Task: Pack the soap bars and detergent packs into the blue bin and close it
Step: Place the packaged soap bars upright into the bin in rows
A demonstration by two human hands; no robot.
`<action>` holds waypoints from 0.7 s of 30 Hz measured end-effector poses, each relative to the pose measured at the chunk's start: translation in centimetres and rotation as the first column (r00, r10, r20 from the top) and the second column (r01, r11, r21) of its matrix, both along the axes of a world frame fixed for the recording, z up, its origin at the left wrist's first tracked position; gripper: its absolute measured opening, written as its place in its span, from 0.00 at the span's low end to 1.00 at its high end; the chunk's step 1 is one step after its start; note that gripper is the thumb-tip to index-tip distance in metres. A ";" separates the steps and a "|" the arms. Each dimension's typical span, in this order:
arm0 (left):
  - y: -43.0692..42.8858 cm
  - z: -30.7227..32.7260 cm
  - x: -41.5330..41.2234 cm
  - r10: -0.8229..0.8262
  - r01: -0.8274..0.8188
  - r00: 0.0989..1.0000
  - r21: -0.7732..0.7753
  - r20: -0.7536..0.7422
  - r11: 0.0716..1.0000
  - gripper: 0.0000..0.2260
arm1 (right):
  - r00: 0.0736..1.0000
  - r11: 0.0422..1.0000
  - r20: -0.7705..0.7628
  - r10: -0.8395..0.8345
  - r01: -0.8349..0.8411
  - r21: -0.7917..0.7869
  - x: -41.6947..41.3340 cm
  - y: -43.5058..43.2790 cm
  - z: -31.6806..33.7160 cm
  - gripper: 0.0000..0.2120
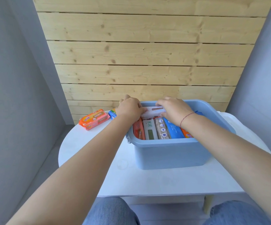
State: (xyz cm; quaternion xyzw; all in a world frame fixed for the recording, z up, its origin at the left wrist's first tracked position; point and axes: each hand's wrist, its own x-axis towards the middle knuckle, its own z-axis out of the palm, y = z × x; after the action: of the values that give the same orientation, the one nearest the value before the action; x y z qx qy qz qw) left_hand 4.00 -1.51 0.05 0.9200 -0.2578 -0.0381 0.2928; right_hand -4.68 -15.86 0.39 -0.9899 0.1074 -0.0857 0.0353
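The blue bin [168, 153] stands open on the white table [147, 181]. Several packs stand on edge inside it: a red-orange one [138, 130], a white one [150, 129], a beige one [162, 128], a blue one [173, 129] and an orange one [187, 134]. Over the bin's far half, my left hand [129, 109] and my right hand [174, 109] each grip one end of a white pack [154, 110] with red print. An orange pack [94, 119] and a small blue pack [112, 114] lie on the table, left of the bin.
A wooden plank wall rises right behind the table. Grey walls close in on both sides. A whitish sheet-like thing [228, 120] lies at the table's right behind the bin. My knees in jeans sit under the table's front edge.
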 end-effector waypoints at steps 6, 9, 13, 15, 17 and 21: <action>-0.2 -0.3 0.1 -0.009 0.009 1.000 0.014 -0.008 1.000 0.16 | 0.992 0.996 -0.121 -0.033 0.043 0.081 0.1 -0.1 -0.6 0.11; 0.0 0.1 0.5 -0.062 0.064 0.998 0.064 -0.028 0.996 0.19 | 0.983 0.992 -0.180 -0.027 0.049 0.119 0.2 0.0 0.0 0.15; 0.6 1.0 0.7 -0.094 0.101 0.993 0.104 -0.069 0.989 0.22 | 0.979 0.984 -0.204 -0.023 0.058 0.169 -0.3 0.8 0.5 0.18; 1.0 0.9 0.5 -0.109 0.117 0.992 0.131 -0.064 0.984 0.21 | 0.978 0.982 -0.209 -0.018 0.057 0.180 -0.8 1.3 0.5 0.19; 1.4 0.6 0.1 -0.129 0.134 0.990 0.117 -0.052 0.984 0.20 | 0.977 0.982 -0.212 -0.018 0.057 0.181 -1.4 1.6 0.6 0.19; 1.7 0.1 -0.3 -0.165 0.167 0.985 0.046 -0.047 0.985 0.21 | 0.972 0.984 -0.235 -0.030 0.070 0.161 -2.4 2.1 0.6 0.19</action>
State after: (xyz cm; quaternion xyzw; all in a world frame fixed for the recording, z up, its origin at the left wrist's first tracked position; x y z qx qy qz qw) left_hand 3.69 0.21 0.11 0.9013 -0.3261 -0.0883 0.2710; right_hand -7.12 -13.77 0.96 -0.9835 0.1427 0.0388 0.1037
